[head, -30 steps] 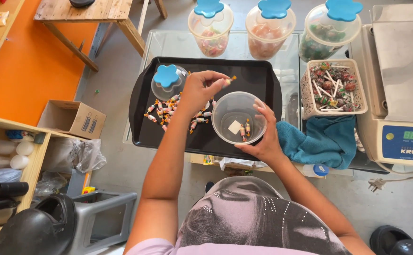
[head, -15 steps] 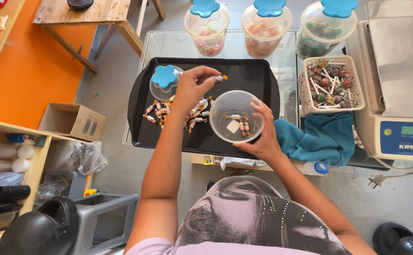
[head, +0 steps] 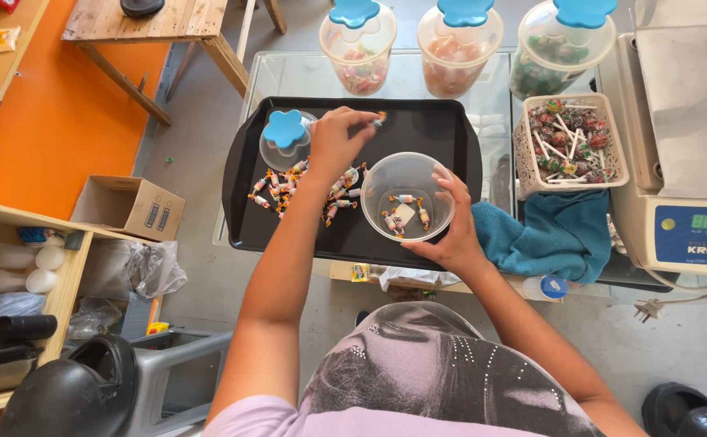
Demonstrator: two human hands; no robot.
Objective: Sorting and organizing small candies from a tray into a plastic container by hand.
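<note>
head view shows our left hand [head: 339, 139] over the black tray [head: 244, 162], fingers pinching a small wrapped candy [head: 379, 120]. half a second ago that hand was in nearly the same spot, so the candy has barely travelled and hangs just left of the clear bowl [head: 407, 197]. our right hand [head: 453, 220] keeps its fingers curled around the bowl's right rim, steadying it on the tray. a few candies lie in the bowl; the loose candy pile [head: 305, 188] stays beside the blue-lidded jar [head: 285, 137].
</note>
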